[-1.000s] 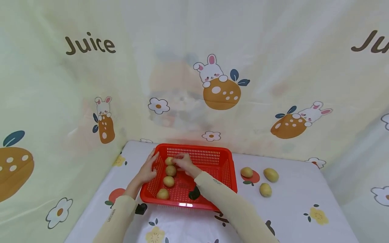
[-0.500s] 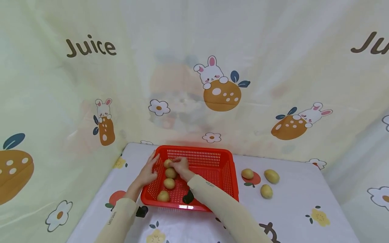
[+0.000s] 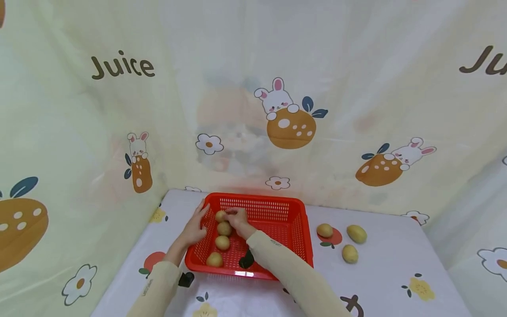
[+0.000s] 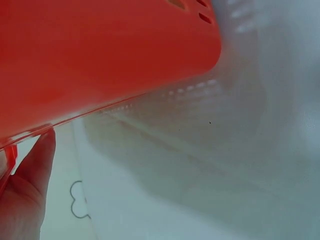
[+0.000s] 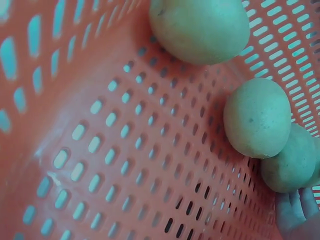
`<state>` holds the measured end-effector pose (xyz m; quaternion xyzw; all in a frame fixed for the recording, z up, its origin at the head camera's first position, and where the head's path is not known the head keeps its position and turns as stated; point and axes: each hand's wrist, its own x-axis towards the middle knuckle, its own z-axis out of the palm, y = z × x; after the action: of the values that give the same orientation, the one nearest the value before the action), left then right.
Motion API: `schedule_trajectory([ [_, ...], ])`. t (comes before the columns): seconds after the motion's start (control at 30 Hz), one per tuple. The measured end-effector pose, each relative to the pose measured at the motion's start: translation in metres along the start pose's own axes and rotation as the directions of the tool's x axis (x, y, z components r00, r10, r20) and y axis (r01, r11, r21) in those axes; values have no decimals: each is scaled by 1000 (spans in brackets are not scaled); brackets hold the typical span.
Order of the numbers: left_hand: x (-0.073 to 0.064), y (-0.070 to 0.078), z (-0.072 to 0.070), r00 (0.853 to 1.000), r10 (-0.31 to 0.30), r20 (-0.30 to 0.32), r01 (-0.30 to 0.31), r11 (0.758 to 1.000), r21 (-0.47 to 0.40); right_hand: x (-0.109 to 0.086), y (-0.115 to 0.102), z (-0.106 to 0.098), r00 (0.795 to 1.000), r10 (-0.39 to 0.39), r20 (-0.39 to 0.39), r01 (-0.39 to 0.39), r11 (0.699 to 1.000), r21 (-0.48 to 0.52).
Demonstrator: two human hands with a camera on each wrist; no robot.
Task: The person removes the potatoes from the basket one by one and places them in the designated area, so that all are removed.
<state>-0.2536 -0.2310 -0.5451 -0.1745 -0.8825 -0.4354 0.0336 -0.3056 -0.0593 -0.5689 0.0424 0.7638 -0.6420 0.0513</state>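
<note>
A red slotted plastic basket (image 3: 253, 274) stands on the table. Inside, along its left side, potatoes lie in a row: a front potato (image 3: 214, 259), two middle potatoes (image 3: 222, 242) and a back potato (image 3: 220, 216). My right hand (image 3: 239, 220) reaches into the basket and pinches the back potato with its fingertips. In the right wrist view, my right-hand fingers (image 5: 295, 205) show beside the row's far end, partly hidden. My left hand (image 3: 194, 226) rests on the left rim, fingers extended along it. The left wrist view shows a straight finger (image 4: 42, 152) at the rim.
To the right of the basket, three potatoes (image 3: 350, 254) lie on the patterned tablecloth (image 3: 380, 277). A printed curtain (image 3: 336, 66) hangs close behind the basket and around the sides. Slotted basket walls (image 5: 280, 40) rise around the row.
My right hand has shifted slightly left with the back potato, bringing it closer to the left wall. The left hand stays on the rim. The head view has tilted slightly.
</note>
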Motion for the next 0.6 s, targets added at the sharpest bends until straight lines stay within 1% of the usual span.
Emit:
schedule_trajectory([
  [0.1, -1, -1, -2, 999, -39, 18, 39, 999, -4, 1, 1, 3, 1000, 0, -7, 0, 1000, 25],
  [0.2, -1, 0, 0, 998, -53, 28, 53, 999, 8, 0, 2, -2, 1000, 22, -3, -22, 999, 47],
  [0.3, 0, 0, -1, 999, -41, 17, 41, 999, 24, -2, -2, -9, 998, 66, 20, -68, 992, 109],
  [0.4, 1, 1, -3, 1000, -30, 8, 30, 999, 21, -5, -6, -16, 994, 104, 25, -106, 979, 173],
  [0.5, 0, 1, -2, 999, -31, 25, 31, 999, 17, -10, -4, -26, 991, 136, 9, -135, 970, 203],
  [0.6, 1, 1, -4, 1000, -23, 16, 22, 999, 23, -9, -7, -33, 989, 149, 5, -146, 962, 231],
])
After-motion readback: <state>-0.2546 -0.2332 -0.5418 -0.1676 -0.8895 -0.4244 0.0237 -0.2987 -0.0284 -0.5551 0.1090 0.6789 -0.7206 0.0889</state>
